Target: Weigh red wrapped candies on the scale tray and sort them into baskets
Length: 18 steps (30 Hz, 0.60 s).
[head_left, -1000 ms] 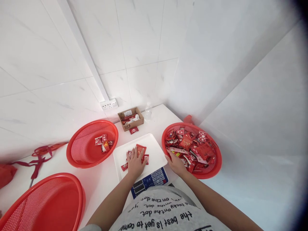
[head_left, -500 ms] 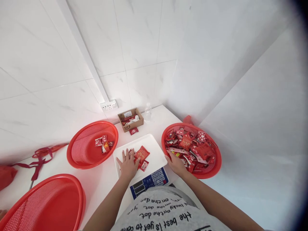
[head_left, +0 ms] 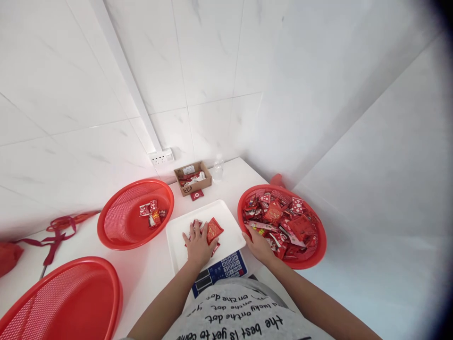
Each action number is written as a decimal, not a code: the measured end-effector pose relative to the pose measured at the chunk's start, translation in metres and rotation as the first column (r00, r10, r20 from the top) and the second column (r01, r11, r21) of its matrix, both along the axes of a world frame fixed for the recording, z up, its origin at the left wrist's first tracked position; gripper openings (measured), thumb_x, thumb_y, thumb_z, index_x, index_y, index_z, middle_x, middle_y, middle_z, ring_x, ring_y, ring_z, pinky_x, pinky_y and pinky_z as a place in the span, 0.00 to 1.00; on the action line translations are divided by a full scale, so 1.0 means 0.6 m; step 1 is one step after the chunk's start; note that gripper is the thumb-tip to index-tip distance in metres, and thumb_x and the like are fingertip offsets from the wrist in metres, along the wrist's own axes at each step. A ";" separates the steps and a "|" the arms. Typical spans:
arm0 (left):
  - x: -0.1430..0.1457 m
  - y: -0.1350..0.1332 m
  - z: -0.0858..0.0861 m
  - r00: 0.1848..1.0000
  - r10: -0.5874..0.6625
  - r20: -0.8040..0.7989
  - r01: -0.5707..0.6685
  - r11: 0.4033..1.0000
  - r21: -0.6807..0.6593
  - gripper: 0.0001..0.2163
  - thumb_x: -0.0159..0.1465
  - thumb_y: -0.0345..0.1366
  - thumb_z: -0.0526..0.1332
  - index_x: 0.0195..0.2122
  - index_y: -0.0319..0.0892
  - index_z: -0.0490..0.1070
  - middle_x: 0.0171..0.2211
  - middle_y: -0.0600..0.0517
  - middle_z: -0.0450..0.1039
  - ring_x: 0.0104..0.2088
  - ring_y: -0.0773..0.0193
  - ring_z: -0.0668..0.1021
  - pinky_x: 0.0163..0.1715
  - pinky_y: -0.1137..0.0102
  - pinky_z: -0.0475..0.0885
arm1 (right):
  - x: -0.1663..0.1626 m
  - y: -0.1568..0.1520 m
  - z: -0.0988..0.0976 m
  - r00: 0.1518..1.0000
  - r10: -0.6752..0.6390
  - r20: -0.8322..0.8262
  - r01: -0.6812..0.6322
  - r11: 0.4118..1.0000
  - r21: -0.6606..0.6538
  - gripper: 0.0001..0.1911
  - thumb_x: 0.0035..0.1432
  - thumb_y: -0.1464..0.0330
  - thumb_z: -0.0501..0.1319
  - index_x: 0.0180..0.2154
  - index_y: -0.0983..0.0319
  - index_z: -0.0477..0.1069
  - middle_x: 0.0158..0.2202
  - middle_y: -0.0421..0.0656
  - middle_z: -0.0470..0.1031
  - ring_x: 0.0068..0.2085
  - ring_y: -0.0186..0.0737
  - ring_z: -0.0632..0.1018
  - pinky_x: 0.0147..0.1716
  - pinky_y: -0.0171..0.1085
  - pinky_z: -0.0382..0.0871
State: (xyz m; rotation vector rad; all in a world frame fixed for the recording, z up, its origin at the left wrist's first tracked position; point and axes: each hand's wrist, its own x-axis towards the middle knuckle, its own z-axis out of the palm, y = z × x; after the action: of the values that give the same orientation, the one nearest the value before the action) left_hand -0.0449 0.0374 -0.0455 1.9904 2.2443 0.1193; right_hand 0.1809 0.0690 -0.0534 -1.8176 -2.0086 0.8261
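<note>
Nearest the camera, the printed grey shirt (head_left: 244,321) is covering part of the digital scale's blue keypad panel (head_left: 231,265), and a red mesh basket (head_left: 76,302) is standing at the near left. Just beyond the panel, the left hand (head_left: 198,246) is lying palm down with fingers spread wide over small red packets (head_left: 214,230) on the white weighing tray (head_left: 231,232). Half a second ago it was resting further left; now it is sitting more squarely over the pile, and the white-labelled packet that was showing plainly beside the thumb is mostly hiding beneath it. The largest gold-printed packet is still showing at the fingertips' right.

The right hand (head_left: 259,243) is staying against the near-left rim of the packet-filled red basket (head_left: 321,255), as before; I cannot tell how firmly its fingers are closing there. Across the table, another red basket (head_left: 120,222) is holding a few packets, unchanged. Farther back, a cardboard box (head_left: 187,190) is sitting behind a single red sachet (head_left: 197,194), with a clear plastic bottle (head_left: 218,171) standing just beside it.
</note>
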 end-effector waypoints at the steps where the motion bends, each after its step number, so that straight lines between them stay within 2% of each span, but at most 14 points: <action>1: -0.001 0.000 0.000 1.000 -0.030 -0.008 0.030 0.999 0.012 0.31 0.59 0.55 0.47 0.61 0.48 0.51 0.64 0.42 0.42 0.63 0.44 0.45 0.54 0.41 0.40 | 0.000 0.000 0.000 1.000 0.000 0.002 0.000 1.000 -0.003 0.27 0.60 0.59 0.45 0.56 0.66 0.58 0.55 0.52 0.65 0.56 0.44 0.66 0.54 0.42 0.57; 8: -0.026 -0.001 0.007 0.964 -0.266 0.018 0.265 0.964 0.029 0.30 0.59 0.55 0.48 0.60 0.49 0.53 0.64 0.46 0.46 0.63 0.48 0.46 0.58 0.48 0.41 | 0.002 0.001 -0.007 1.000 0.004 -0.004 -0.004 1.000 -0.016 0.28 0.60 0.59 0.44 0.56 0.69 0.57 0.56 0.53 0.63 0.56 0.46 0.65 0.55 0.43 0.56; 11: -0.044 -0.001 0.009 0.927 -0.369 0.060 0.369 0.929 0.019 0.29 0.59 0.54 0.49 0.61 0.50 0.51 0.64 0.48 0.45 0.63 0.50 0.46 0.58 0.49 0.41 | 0.002 0.001 -0.008 1.000 -0.005 -0.020 0.004 1.000 -0.017 0.27 0.60 0.59 0.45 0.56 0.66 0.58 0.56 0.51 0.64 0.56 0.45 0.65 0.55 0.44 0.56; 13: -0.065 -0.001 0.010 0.919 -0.389 0.071 0.387 0.921 0.039 0.28 0.61 0.52 0.48 0.61 0.51 0.48 0.64 0.48 0.43 0.63 0.53 0.47 0.59 0.50 0.42 | 0.003 0.001 -0.008 1.000 -0.004 -0.024 0.004 1.000 -0.014 0.26 0.60 0.59 0.45 0.56 0.65 0.58 0.56 0.51 0.64 0.56 0.44 0.65 0.54 0.44 0.57; 15: -0.096 -0.002 0.011 0.951 -0.307 0.049 0.302 0.950 0.082 0.27 0.63 0.50 0.47 0.62 0.49 0.47 0.64 0.48 0.43 0.63 0.54 0.47 0.59 0.52 0.43 | 0.003 0.002 -0.008 1.000 0.000 -0.022 -0.001 1.000 -0.014 0.27 0.60 0.59 0.44 0.56 0.66 0.58 0.56 0.52 0.64 0.56 0.44 0.65 0.54 0.43 0.57; 18: -0.163 -0.011 0.015 1.000 -0.001 -0.031 0.005 0.988 0.155 0.25 0.64 0.46 0.43 0.61 0.43 0.50 0.63 0.44 0.47 0.63 0.54 0.46 0.59 0.51 0.44 | 0.003 0.003 -0.009 1.000 0.005 -0.016 -0.005 1.000 -0.022 0.28 0.60 0.59 0.44 0.56 0.68 0.58 0.56 0.54 0.64 0.56 0.45 0.65 0.54 0.43 0.57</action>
State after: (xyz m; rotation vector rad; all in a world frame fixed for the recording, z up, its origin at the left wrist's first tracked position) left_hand -0.1424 0.0305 -0.0363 2.0849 2.3162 0.2734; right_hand 0.1829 0.0706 -0.0588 -1.8125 -2.0029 0.8647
